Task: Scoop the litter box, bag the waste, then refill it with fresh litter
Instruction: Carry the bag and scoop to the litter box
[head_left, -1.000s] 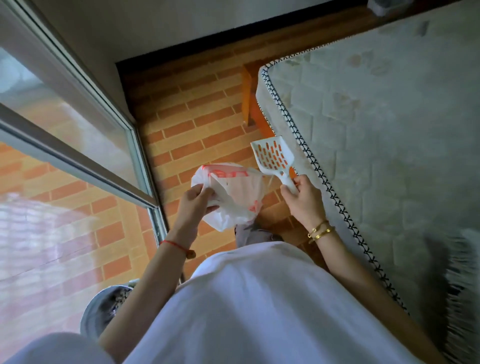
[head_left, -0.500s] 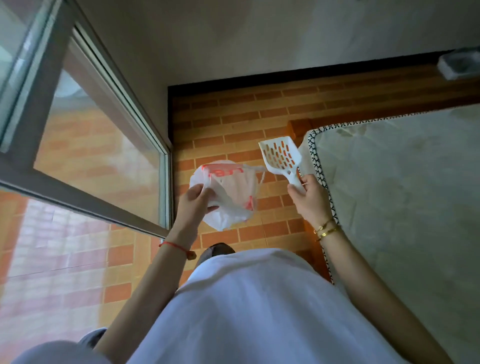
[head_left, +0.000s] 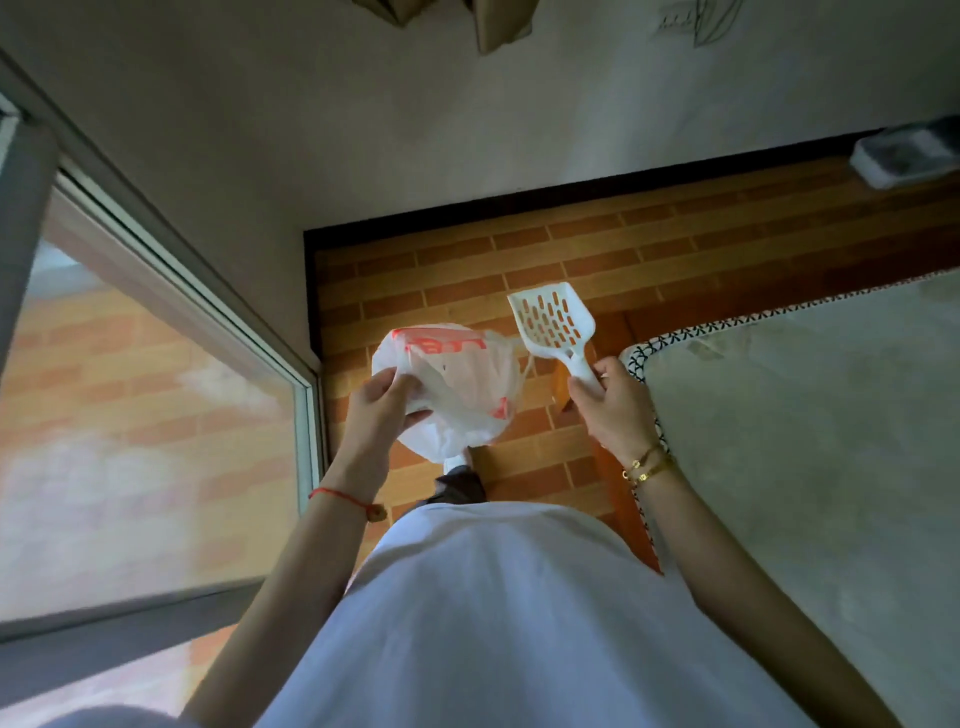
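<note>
My left hand (head_left: 378, 410) grips the rim of a white plastic bag (head_left: 457, 384) with red print, held up in front of my body. A little to its right, my right hand (head_left: 613, 405) holds a white slotted litter scoop (head_left: 551, 321) by its handle, blade pointing up and away. The scoop blade looks empty. Bag and scoop are a short gap apart. No litter box is in view.
A brick-pattern floor (head_left: 597, 249) runs ahead to a wall with a dark skirting. A glass sliding door (head_left: 156, 395) stands on the left. A pale rug-covered platform (head_left: 810, 447) with patterned trim fills the right. A small white tray (head_left: 906, 156) sits far right.
The view has tilted up and swung, showing more wall and less of the platform. Both hands keep the bag and scoop in the same grips, the scoop slightly further from the bag.
</note>
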